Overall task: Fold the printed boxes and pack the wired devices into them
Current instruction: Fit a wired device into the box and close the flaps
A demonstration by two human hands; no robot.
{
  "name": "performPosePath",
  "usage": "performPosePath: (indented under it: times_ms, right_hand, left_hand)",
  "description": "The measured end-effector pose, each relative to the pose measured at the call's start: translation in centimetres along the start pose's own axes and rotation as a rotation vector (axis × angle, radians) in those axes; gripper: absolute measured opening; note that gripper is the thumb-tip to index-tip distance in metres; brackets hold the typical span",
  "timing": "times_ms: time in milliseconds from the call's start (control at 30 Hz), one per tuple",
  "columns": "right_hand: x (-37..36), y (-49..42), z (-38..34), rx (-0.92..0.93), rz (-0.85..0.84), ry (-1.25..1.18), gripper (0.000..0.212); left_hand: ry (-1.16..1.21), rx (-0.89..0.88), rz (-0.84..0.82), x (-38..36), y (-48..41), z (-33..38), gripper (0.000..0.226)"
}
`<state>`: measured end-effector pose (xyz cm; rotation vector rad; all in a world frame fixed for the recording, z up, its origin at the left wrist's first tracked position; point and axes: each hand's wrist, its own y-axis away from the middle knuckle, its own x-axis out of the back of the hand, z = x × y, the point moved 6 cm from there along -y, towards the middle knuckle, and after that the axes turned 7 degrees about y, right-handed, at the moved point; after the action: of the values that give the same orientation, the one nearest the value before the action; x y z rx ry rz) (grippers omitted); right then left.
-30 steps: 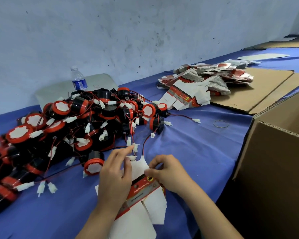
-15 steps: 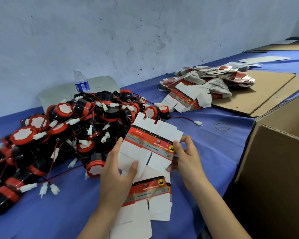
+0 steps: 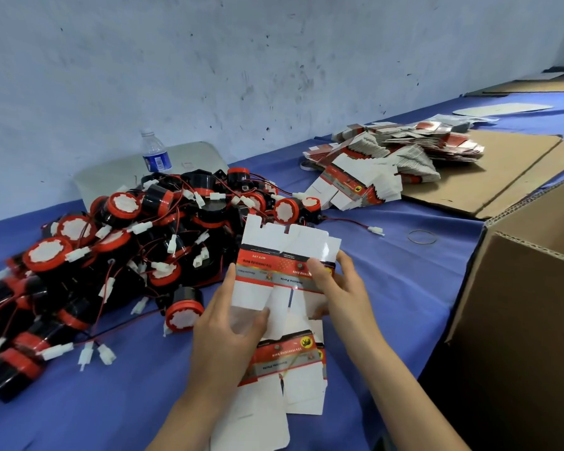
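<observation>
Both hands up over the blue surface (image 3: 404, 288), holding one flat printed box blank (image 3: 284, 252) between them. Left hand (image 3: 228, 323) grips its lower left edge, thumb across the white panel; right hand (image 3: 342, 291) pinches the right side at the red band. More blanks (image 3: 293, 369) lie flat beneath, w/ a bigger stack (image 3: 388, 157) far right. Heap of wired devices (image 3: 118, 249) sits to the left. Open carton (image 3: 528, 288) at right.
</observation>
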<state>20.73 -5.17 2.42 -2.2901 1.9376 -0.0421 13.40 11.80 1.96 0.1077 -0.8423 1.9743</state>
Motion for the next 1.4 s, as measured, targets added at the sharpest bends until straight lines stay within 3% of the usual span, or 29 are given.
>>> performPosePath:
  times_ms: [133,300,433,533,700,800,933,1067,1233,1400]
  right_hand:
    - [-0.2,0.0,-0.1,-0.011,-0.002,0.0,0.045]
    - [-2.6,1.3,0.3,-0.105,-0.155,-0.074,0.062]
    - [-4.4,2.4,0.6,-0.268,-0.35,-0.329,0.065]
    - [-4.7,3.0,-0.3,-0.283,-0.455,-0.493,0.065]
    - [-3.8,2.3,-1.9,-0.054,-0.401,-0.383,0.098]
    - [-3.9,2.3,-1.5,-0.049,-0.42,-0.366,0.114]
    - [-3.8,2.2,-0.7,-0.127,-0.463,-0.451,0.111]
    - [-3.5,2.4,-0.6,-0.159,-0.466,-0.443,0.123]
    - [-3.5,2.1,-1.7,0.024,-0.442,-0.323,0.115]
    - [-3.1,1.8,-1.3,0.09,-0.346,-0.201,0.105]
  left_hand:
    - [0.076,-0.068,-0.008,0.0,0.4,0.8,0.067]
    - [0.063,-0.214,-0.126,-1.5,1.2,2.7,0.058]
    - [-0.015,-0.32,-0.331,-3.1,1.6,3.4,0.082]
    - [0.016,-0.319,-0.315,-2.9,1.7,3.5,0.085]
    - [0.24,-0.273,-0.237,-2.5,1.6,3.8,0.084]
    - [0.383,-0.19,-0.16,-1.9,1.3,3.5,0.09]
    - [0.438,-0.176,-0.075,-1.0,1.1,3.5,0.096]
    - [0.451,-0.176,-0.095,-0.9,1.3,3.6,0.089]
    - [0.492,-0.18,-0.088,-1.0,1.2,3.6,0.078]
    - [0.467,-0.194,-0.105,-1.1,1.3,3.3,0.075]
